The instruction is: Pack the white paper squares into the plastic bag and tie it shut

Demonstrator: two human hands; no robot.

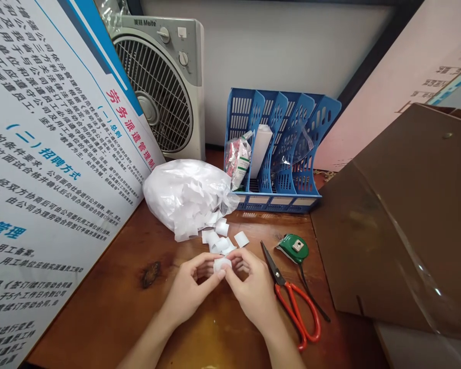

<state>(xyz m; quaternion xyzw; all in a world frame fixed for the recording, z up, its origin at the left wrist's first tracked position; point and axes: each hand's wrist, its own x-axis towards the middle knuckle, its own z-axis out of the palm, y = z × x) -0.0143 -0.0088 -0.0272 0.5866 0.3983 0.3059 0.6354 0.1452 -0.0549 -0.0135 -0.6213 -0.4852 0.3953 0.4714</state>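
Between the fingertips of both hands is a small white square piece, thin and slightly bent; whether it is paper or foam I cannot tell. My left hand pinches it from the left side, and my right hand from the right, with the thumbs nearly meeting at its lower edge. Just beyond my fingers lies a loose pile of similar white pieces, one of them apart at the right. They spread from the mouth of a clear plastic bag full of more such pieces.
Red-handled scissors and a green tape measure lie right of my hands on the wooden table. Behind stand a blue file rack and a box fan. A printed board leans at left, a brown box at right.
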